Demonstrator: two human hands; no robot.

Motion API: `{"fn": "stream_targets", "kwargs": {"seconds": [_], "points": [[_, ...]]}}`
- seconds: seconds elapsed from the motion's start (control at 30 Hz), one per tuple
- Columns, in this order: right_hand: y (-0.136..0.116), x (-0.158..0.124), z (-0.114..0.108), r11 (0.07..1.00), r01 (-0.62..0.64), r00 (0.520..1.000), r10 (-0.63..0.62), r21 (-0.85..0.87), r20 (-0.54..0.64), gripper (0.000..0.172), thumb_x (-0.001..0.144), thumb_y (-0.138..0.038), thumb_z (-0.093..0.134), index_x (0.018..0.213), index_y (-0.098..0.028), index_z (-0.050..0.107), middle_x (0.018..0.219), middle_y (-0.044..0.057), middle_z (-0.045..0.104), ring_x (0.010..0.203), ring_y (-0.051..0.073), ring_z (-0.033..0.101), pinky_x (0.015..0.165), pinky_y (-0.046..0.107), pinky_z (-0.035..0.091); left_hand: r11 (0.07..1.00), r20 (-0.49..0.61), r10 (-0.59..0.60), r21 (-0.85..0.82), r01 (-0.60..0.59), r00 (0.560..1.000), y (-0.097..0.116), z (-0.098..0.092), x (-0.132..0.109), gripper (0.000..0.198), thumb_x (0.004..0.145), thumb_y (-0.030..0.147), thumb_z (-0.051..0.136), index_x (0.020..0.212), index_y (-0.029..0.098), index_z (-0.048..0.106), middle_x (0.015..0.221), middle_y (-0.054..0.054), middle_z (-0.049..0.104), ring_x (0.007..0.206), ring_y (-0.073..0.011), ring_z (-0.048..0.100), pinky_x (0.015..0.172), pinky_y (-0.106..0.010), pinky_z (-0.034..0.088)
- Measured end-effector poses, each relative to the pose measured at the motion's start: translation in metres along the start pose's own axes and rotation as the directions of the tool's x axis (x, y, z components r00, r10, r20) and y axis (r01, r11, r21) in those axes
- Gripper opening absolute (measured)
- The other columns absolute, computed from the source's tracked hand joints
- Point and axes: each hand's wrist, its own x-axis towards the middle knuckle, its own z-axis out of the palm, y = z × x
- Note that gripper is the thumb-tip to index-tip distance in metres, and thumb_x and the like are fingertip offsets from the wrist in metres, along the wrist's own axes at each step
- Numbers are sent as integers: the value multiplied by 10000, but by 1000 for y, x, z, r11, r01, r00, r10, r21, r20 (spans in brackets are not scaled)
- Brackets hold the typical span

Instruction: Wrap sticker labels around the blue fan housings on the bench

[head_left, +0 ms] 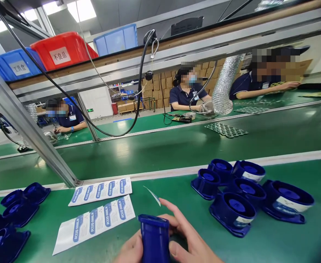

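Observation:
A dark blue plastic round housing (pixel 155 239) with a flat flange is held upright at the bottom centre. My left hand (pixel 130 249) grips its left side, thumb in front. My right hand (pixel 189 239) is closed around the right side, with the thumb pressed on the wall and some fingers hidden behind. A thin curved label (pixel 153 196) clings to the tip of my raised right index finger, seen almost edge-on. To the left lie two sheets of white-and-blue labels, a front sheet (pixel 95 223) and a back sheet (pixel 101 190).
Several labelled blue housings (pixel 233 210) stand on the green bench at right; more housings (pixel 20 210) are at left. A metal post (pixel 37 135) rises at left. Beyond the belt (pixel 149 153), co-workers sit near a foil duct (pixel 227 86). Bins (pixel 64 51) line the shelf; a cable (pixel 140 84) hangs below.

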Motion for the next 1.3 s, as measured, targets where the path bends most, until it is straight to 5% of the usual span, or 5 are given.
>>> {"fn": "stream_targets", "kwargs": {"seconds": [0.47,0.73,0.97,1.17,1.3], "points": [[-2,0,-1,997,-16,1000,15,-78,-11,1049,915,-887,502,1637,-207,160,1282,185,681,1103,339,655,1021,473,481,994,-29,-28,-110,25,999,-15,-1,0,771,878,756,674,1445,234,670,1442,-155,675,1273,-353,644,1113,-466,448],[7,-6,7,955,-45,996,64,-294,56,1587,560,-721,937,1683,-196,-54,1373,232,581,1214,473,607,1077,638,439,931,-100,-206,-327,164,973,-14,-1,-5,750,849,745,731,1364,200,714,1254,-148,759,989,-234,721,853,-323,532],[-5,-3,12,991,-49,997,40,-129,-72,1164,869,-618,723,1640,-256,-71,1497,216,477,1243,362,600,1118,585,430,950,-128,-127,-302,84,984,-13,5,-5,672,885,681,740,1375,225,692,1389,-154,691,1119,-286,692,928,-384,532],[-13,-9,23,929,-274,962,266,-248,-68,1711,491,-379,1055,1637,-286,-213,1634,238,304,1393,413,480,1204,601,353,964,-212,-76,-267,17,974,-7,8,-3,652,932,642,712,1379,169,681,1362,-197,700,1088,-278,691,804,-324,515],[-13,-11,13,945,-235,970,213,-228,-120,1612,534,-418,1039,1666,-300,-102,1644,221,248,1373,400,477,1140,569,445,951,-267,-87,-309,0,960,-6,4,-2,584,879,638,783,1264,201,732,1105,-115,764,841,-184,675,723,-288,502]]}}
